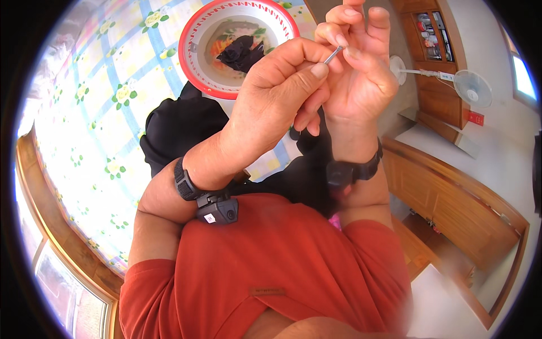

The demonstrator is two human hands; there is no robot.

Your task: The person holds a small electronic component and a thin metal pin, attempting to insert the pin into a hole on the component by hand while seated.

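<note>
A room is opening out around both hands: a wooden cabinet (406, 17) is standing to the right of the right hand (361, 82), and a pale wall is running further out on that same side. A window (73, 294) is showing well behind and to the left of the left hand (274, 79). A flowered, checked covering (84, 135) is spreading out to the left of the left hand and beneath it. Black-clad legs (180, 127) are resting on this, below the hands. A white fan (473, 88) is standing right of the right hand. Beyond and to the left of the left hand, a red-rimmed basin (184, 52) is sitting on the covering, and a crumpled dark cloth (241, 53) is lying inside it. The left hand is pinching a slim metal tool (334, 54) between thumb and forefinger. The right hand is facing up with fingers partly curled, its thumb and forefinger tips flanking the tool's far end; whether they are gripping it, I cannot tell.
</note>
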